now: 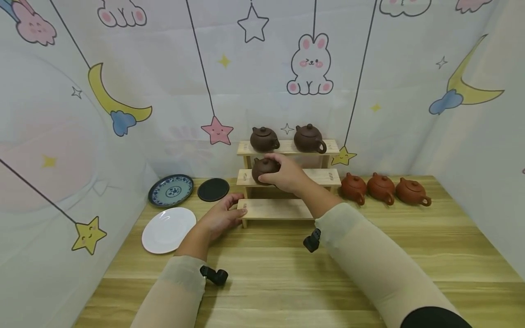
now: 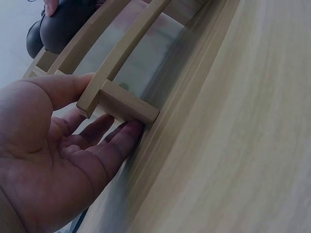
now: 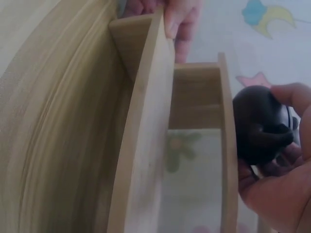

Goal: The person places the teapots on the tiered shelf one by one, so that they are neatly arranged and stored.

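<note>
A stepped wooden shelf (image 1: pixel 279 208) with three tiers stands at the back of the table. My right hand (image 1: pixel 290 175) grips a dark brown teapot (image 1: pixel 262 168) at the left of the middle tier, thumb on the near side. In the right wrist view that teapot (image 3: pixel 260 121) sits against the tier's board, its handle towards the camera. My left hand (image 1: pixel 221 216) holds the left end of the lowest tier. The left wrist view shows the thumb on the board's end and the fingers (image 2: pixel 114 150) curled under it against the leg panel (image 2: pixel 127 103).
Two more dark teapots, one left (image 1: pixel 264 139) and one right (image 1: pixel 309 138), stand on the top tier. Three reddish teapots (image 1: pixel 380 187) line the table right of the shelf. Left lie a blue patterned plate (image 1: pixel 171 190), a black round mat (image 1: pixel 213 189) and a white plate (image 1: pixel 169 230).
</note>
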Motion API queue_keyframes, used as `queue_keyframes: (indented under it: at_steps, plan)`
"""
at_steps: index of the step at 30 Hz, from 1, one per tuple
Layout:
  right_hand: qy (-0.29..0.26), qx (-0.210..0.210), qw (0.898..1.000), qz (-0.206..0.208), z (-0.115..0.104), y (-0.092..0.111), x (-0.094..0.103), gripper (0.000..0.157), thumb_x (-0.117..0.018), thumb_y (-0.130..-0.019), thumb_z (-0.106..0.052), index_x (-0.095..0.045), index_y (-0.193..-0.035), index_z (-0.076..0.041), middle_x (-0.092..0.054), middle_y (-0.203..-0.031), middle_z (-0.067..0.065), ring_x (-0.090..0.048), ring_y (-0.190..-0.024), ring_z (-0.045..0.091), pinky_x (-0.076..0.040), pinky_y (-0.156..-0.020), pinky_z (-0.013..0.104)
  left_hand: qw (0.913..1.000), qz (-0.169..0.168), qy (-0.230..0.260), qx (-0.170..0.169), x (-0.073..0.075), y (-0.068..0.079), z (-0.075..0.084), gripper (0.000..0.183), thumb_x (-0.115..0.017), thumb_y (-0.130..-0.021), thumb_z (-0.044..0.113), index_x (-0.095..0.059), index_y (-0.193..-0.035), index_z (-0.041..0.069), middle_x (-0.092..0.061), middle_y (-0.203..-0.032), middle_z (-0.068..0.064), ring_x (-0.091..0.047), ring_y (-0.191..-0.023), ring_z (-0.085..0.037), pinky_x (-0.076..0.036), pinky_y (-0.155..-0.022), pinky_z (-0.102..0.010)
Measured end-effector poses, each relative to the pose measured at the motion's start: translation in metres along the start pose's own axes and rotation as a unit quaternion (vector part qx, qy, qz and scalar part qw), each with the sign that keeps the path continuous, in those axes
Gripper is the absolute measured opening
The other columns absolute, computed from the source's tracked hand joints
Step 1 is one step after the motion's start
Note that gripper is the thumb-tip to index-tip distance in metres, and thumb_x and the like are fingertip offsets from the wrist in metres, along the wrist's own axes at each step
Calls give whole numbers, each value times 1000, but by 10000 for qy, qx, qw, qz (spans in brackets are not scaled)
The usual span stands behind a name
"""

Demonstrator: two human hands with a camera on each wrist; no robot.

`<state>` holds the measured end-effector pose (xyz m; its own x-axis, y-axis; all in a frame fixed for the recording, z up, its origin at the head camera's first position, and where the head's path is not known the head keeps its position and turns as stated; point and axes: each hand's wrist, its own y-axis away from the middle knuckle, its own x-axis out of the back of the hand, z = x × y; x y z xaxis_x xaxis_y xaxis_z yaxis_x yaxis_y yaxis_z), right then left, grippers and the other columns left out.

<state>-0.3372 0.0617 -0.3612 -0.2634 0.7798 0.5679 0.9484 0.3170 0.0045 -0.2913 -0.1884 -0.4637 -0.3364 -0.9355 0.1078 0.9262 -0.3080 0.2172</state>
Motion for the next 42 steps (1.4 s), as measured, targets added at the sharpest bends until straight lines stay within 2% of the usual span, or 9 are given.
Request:
queue_keyframes:
  at_steps: [4, 8, 13, 19, 22, 27, 31, 35, 42]
  plan:
    - [138, 87, 9999, 8, 1, 3, 1, 77, -80, -95, -41, -45, -163, -27, -44, -169, 8, -44, -154, 34, -39, -125, 56, 10000, -8, -39, -20, 1, 0, 0, 63, -63, -108, 15, -34, -163, 6, -29, -172, -15, -60, -128, -23, -57, -100, -32]
    - [-2, 36, 10000, 91, 3, 14, 6, 73, -79, -96, -43, -47, -161, -31, -40, -172, 5, -39, -158, 35, -42, -123, 58, 10000, -6, -54, -16, 0, 0, 0, 63, -64, -108, 15, -34, -163, 6, -30, -172, -15, -60, -128, -22, -56, -99, -31]
    - [-80, 149, 9997, 194, 10, 38, 17, 70, -79, -97, -42, -49, -159, -30, -42, -170, 2, -41, -157, 35, -45, -120, 60, 10000, -5, -42, -38, 0, 0, 1, 62, -63, -108, 14, -34, -163, 6, -29, -172, -16, -59, -130, -25, -57, -101, -32]
    - [-102, 163, 9992, 346, 26, 80, 35, 67, -78, -98, -42, -51, -158, -30, -45, -166, 4, -51, -149, 37, -52, -113, 58, 10000, -8, 1, -25, -1, 0, 2, 62, -63, -108, 12, -34, -163, 6, -28, -173, -16, -58, -133, -26, -57, -102, -32]
    - [4, 171, 9992, 369, 40, 100, 43, 66, -78, -99, -42, -51, -158, -29, -49, -162, 9, -59, -137, 38, -57, -105, 55, 10000, 8, 29, 4, -2, 0, 3, 62, -62, -108, 11, -34, -163, 6, -28, -173, -15, -58, -133, -27, -57, -101, -32]
    - [192, 292, 9972, 661, 69, 131, 62, 65, -74, -101, -42, -51, -159, -22, -53, -159, 11, -58, -134, 35, -55, -102, 48, 10000, 42, 90, -5, -2, 0, 3, 61, -62, -108, 11, -34, -162, 6, -28, -173, -15, -58, -132, -27, -57, -100, -31]
    - [306, 299, 9941, 993, 91, 154, 78, 63, -72, -104, -40, -51, -158, -17, -55, -158, 10, -55, -135, 32, -54, -97, 28, 9999, 24, 102, -16, -1, 0, 3, 61, -62, -108, 11, -34, -162, 5, -29, -172, -15, -59, -130, -25, -57, -98, -29]
    - [528, 121, 9915, 1184, 116, 174, 95, 62, -71, -104, -39, -51, -158, -15, -57, -154, 13, -55, -134, 32, -51, -87, 13, 10000, -3, 50, 12, -1, 2, 1, 61, -61, -108, 11, -33, -162, 5, -30, -172, -15, -59, -130, -23, -56, -97, -28]
    - [1017, -234, 9809, 1644, 159, 194, 134, 70, -67, -106, -45, -46, -161, -8, -54, -155, 24, -52, -136, 42, -45, -79, 9, 10000, -3, 27, -13, -1, 2, 0, 62, -61, -109, 12, -32, -163, 6, -29, -173, -15, -58, -134, -26, -56, -101, -30]
